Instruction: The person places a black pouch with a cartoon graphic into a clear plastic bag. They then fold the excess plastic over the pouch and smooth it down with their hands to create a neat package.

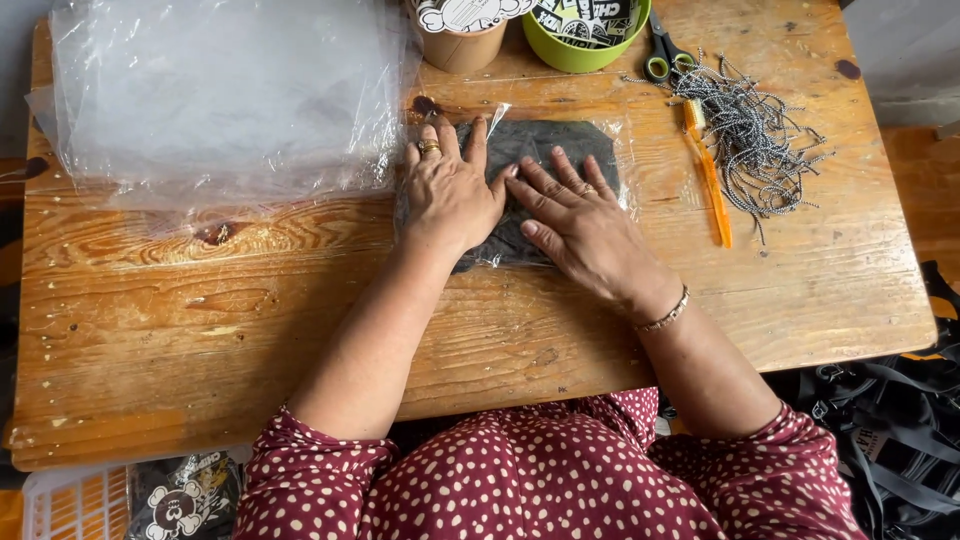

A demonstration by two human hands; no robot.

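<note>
Left hand and right hand, fingers spread flat, press a dark folded garment in clear plastic on the wooden surface

Clear plastic package holding dark cloth, table centre; black-white stickers in cups.

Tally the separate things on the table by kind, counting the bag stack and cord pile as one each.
Bagged dark cloth, under left hand and right hand: 1
Clear bag stack: 1
Cups: 2
Scissors: 1
Orange tool: 1
Cord pile: 1
Total: 7
</note>
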